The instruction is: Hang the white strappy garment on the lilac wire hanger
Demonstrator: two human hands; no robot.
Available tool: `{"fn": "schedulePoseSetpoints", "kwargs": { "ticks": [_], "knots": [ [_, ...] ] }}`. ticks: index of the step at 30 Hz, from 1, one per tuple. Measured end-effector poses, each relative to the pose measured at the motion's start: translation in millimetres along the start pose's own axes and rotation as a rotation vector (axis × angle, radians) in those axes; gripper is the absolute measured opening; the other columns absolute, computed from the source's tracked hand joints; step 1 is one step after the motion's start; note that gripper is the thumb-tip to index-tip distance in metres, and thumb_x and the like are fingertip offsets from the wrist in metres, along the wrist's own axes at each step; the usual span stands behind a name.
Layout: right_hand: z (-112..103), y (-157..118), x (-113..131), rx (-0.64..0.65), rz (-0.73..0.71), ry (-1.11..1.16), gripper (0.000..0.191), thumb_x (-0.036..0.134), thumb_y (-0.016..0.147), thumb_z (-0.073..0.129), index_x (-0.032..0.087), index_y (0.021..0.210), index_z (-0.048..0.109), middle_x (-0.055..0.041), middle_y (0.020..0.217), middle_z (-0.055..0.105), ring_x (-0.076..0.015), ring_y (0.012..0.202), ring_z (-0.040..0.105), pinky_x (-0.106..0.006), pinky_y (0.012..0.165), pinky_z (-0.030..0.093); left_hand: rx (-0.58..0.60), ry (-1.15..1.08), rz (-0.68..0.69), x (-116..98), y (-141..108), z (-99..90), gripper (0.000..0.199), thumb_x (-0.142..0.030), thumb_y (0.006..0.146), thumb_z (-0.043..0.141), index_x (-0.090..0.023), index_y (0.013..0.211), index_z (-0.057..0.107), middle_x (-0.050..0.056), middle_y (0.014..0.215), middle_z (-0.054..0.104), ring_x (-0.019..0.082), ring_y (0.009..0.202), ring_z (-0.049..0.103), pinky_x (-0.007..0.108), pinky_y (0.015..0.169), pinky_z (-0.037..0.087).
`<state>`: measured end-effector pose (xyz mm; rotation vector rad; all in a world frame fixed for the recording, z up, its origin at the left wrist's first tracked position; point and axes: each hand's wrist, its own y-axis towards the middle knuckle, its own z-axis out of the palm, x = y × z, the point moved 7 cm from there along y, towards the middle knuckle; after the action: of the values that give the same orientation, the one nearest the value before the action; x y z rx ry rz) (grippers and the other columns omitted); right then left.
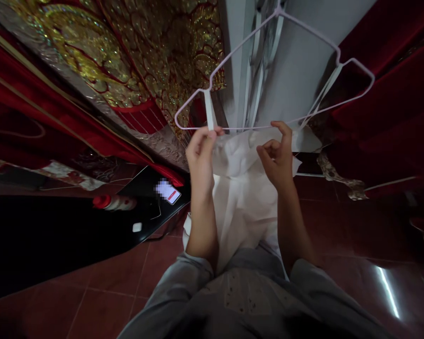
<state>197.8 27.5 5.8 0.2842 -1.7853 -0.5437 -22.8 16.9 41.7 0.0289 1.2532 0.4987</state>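
Observation:
A white garment (240, 197) with thin straps hangs in front of me from a pale pink hanger (240, 47). Its left strap (209, 109) loops over the hanger's left notch, and the right strap (325, 89) over the right notch. My left hand (202, 153) is closed in a pinch at the lower end of the left strap, just under the hanger's bottom bar. On the other side, my right hand (278, 157) reaches its index finger up to the bar. Its thumb and other fingers are curled together before the garment's top edge; what they hold is hidden.
Gold-sequined red garments (155, 61) hang at the left, and dark red cloth (392, 108) at the right. On a black table (74, 235) are a red-capped bottle (115, 202), a phone (169, 192) and a small white case (137, 227). Red tiles (116, 301) cover the floor.

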Motion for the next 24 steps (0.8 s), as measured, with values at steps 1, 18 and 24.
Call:
{"fn": "schedulePoseSetpoints", "kwargs": {
  "ticks": [1,18,24],
  "knots": [
    [1.8,-0.6,0.4,0.004,0.005,0.012,0.056,0.039,0.098,0.067,0.035,0.149,0.046,0.0098,0.072,0.056,-0.0129,0.057,0.044,-0.028,0.054,0.038,0.012,-0.066,-0.027,-10.9,6.7,0.1,0.023,-0.044,0.104,0.073,-0.024,0.097,0.081,0.007,0.103,0.08,0.022,0.094,0.07,0.031,0.08,0.055],
    [15.6,-9.7,8.1,-0.01,-0.035,0.049,0.063,0.055,0.098,0.069,0.037,0.155,0.046,0.0051,0.081,0.063,-0.0137,0.061,0.052,-0.028,0.056,0.046,0.09,-0.354,-0.113,20.5,-9.4,39.1,0.038,-0.065,0.103,0.071,-0.028,0.109,0.069,0.008,0.121,0.075,0.013,0.06,0.056,0.028,0.045,0.029],
    [-73.0,10.0,-18.4,-0.559,-0.041,0.098,0.025,0.048,0.092,0.07,0.031,0.111,0.072,0.0018,0.089,0.063,-0.0089,0.054,0.041,-0.025,0.046,0.031,0.03,-0.274,-0.164,27.5,-2.6,38.6,0.047,-0.07,0.104,0.066,-0.025,0.092,0.059,0.005,0.097,0.071,0.009,0.049,0.045,0.029,0.041,0.027]
  ]
}}
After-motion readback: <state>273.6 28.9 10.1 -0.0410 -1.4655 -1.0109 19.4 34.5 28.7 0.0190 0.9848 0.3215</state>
